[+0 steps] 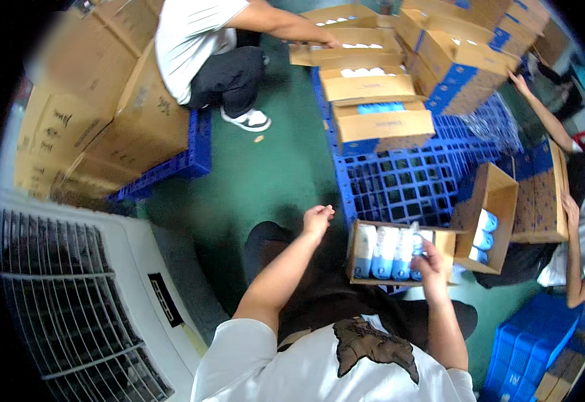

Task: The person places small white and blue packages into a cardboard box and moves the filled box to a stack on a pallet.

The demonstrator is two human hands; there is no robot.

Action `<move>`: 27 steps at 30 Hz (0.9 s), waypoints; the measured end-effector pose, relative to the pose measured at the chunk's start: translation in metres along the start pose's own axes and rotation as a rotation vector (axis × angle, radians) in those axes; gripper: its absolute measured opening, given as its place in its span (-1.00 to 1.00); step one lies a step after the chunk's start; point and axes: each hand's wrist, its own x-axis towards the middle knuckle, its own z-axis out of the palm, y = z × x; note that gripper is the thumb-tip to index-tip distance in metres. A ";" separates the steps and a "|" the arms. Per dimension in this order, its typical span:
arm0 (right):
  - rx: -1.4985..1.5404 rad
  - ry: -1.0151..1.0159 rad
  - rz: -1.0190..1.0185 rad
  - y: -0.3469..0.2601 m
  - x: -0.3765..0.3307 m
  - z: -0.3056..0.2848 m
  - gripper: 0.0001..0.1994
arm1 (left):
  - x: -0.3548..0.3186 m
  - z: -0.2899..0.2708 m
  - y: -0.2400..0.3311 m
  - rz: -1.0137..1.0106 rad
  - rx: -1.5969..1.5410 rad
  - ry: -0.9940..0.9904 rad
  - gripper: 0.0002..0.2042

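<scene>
In front of my lap is an open cardboard box (445, 249) with a row of white-and-blue bottles (384, 254) inside. My right hand (430, 268) reaches over the box's right part, its fingers bent around the rightmost bottle (416, 269) of the row. That hand covers part of the bottle. Left of the box, my left hand (318, 220) is held in the air, apart from the bottles. Its fingertips are pinched together, and whatever may be between them is too small to make out.
A blue plastic pallet (399, 175) bears several open cartons (386, 126). Beside my box stands another tilted carton (505, 191) with bottles. One person (202, 53) squats far left by stacked boxes (138, 127); another person's hand (569, 208) rests on a carton at right. A fan grille (64, 295) stands left, blue crates (527, 342) lower right.
</scene>
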 end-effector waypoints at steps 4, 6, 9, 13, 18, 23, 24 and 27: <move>-0.010 -0.260 0.014 -0.005 0.039 0.079 -0.56 | -0.058 0.025 0.019 0.161 -0.280 0.125 -0.53; 0.120 -0.237 0.084 0.007 0.041 0.107 -0.66 | -0.091 0.018 0.014 0.124 -0.525 -0.127 -0.57; 0.013 -0.229 -0.001 0.052 0.057 0.118 -0.72 | -0.115 0.004 0.009 0.292 -0.516 -0.240 -0.70; 0.235 -0.366 0.109 0.008 0.047 0.148 -0.76 | -0.164 -0.001 0.034 0.493 -0.466 0.040 -0.44; 0.303 -0.577 0.077 -0.009 0.040 0.160 -0.73 | -0.191 -0.006 0.046 0.559 -0.266 0.231 -0.48; 0.359 -0.822 -0.069 -0.054 0.031 0.182 -0.70 | -0.232 -0.026 0.077 0.826 -0.274 0.313 -0.47; 0.326 -0.785 -0.165 -0.066 0.023 0.183 -0.68 | -0.255 -0.036 0.094 0.991 -0.145 0.400 -0.47; 0.365 -0.860 -0.208 -0.103 0.013 0.177 -0.63 | -0.363 -0.089 0.200 1.420 0.303 0.918 -0.61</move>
